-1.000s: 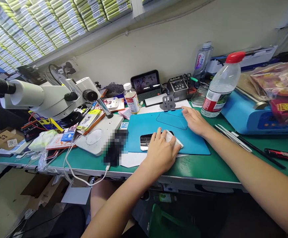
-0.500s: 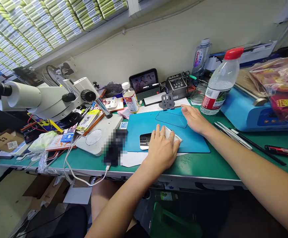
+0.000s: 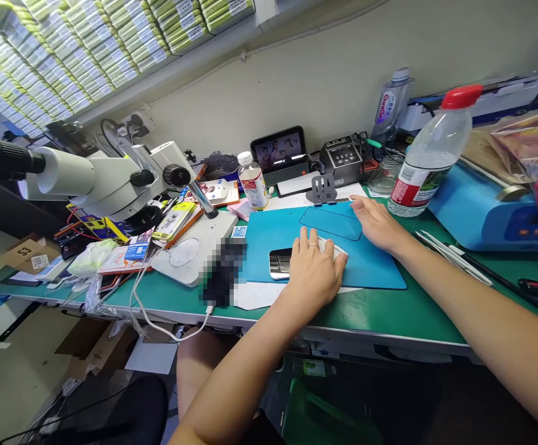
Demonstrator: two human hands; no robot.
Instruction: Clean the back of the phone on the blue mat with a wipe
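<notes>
"Changes?"

"Bench (image 3: 366, 315) and mat (image 3: 269, 232) as before. Left hand (image 3: 315, 269) now reaches farther up the mat; less cloth (image 3: 337, 249) shows."

"Grip?"

"Right hand (image 3: 378, 225) loose, released, at mat's right edge. Left palm-down, fingers slightly spread over cloth and phone (image 3: 279, 262); cannot tell if pinching."

"Count?"

"One mat, three bottles (image 3: 417, 179) on bench, one phone on mat, one cloth."

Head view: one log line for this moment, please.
left hand: on white cloth, over phone | phone: on blue mat, partly covered | right hand: open, at mat's right edge
</notes>
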